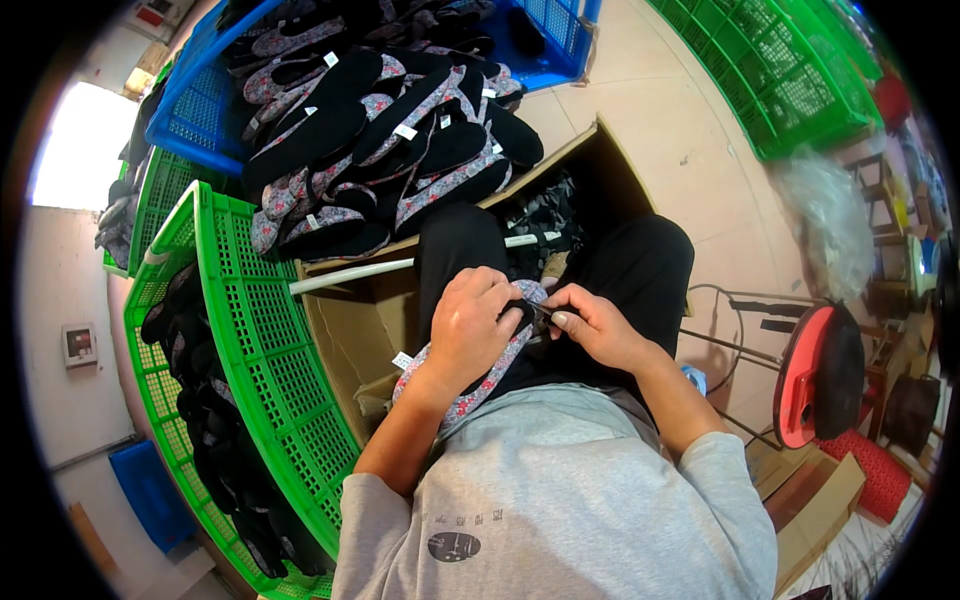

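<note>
Green crate [255, 330]: far left, tilted on its side; dark shoes [205, 420] lie in it.
Blue crate [195, 105]: upper left, behind a heap of floral-lined black uppers [385, 150].
Box [360, 335]: open cardboard, between the green crate and the person's knees; a white rod [355, 275] runs across its top.
Upper [470, 385]: floral trim, black inside; lies over the left thigh, on the lap.
Left hand [470, 325]: grip closed over the upper's top end, fingers curled down on it.
Right hand [595, 325]: touching the left hand's fingertips; grip narrow, thumb and fingers pinched on a small dark bit at the upper's edge. Cannot tell what the bit is.
Stool [810, 375]: red seat, tipped on its side on the floor, right of the knees.
Far crates [790, 75]: green, upper right.
</note>
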A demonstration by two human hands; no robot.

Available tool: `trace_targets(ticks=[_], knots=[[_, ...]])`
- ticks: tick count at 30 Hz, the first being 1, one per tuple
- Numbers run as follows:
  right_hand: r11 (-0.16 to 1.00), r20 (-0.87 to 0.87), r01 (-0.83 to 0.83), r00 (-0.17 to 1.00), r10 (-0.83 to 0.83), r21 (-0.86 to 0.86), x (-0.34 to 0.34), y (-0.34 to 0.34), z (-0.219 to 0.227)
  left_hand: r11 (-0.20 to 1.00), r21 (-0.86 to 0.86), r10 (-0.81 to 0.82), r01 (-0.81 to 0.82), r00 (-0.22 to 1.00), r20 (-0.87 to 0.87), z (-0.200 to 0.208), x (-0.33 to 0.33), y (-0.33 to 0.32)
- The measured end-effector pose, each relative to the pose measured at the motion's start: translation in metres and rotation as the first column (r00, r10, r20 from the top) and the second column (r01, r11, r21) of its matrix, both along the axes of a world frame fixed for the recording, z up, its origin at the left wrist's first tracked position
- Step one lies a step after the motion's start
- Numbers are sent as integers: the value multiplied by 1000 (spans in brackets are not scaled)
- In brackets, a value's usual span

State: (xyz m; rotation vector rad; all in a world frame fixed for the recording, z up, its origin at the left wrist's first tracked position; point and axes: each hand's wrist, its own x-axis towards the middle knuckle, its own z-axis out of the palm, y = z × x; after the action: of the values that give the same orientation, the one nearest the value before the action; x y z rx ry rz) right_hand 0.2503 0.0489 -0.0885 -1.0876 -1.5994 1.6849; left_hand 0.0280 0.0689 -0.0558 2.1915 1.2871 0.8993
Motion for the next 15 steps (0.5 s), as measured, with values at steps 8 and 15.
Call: trace_targets(ticks=[8, 15], knots=[[955, -157, 190, 961, -228, -227, -5, -4, -12, 1000, -5, 17, -18, 999, -46, 1, 0, 1], [829, -140, 348, 884, -445, -438, -26, -13, -9, 991, -113, 31, -74, 937, -348, -2, -11, 2]])
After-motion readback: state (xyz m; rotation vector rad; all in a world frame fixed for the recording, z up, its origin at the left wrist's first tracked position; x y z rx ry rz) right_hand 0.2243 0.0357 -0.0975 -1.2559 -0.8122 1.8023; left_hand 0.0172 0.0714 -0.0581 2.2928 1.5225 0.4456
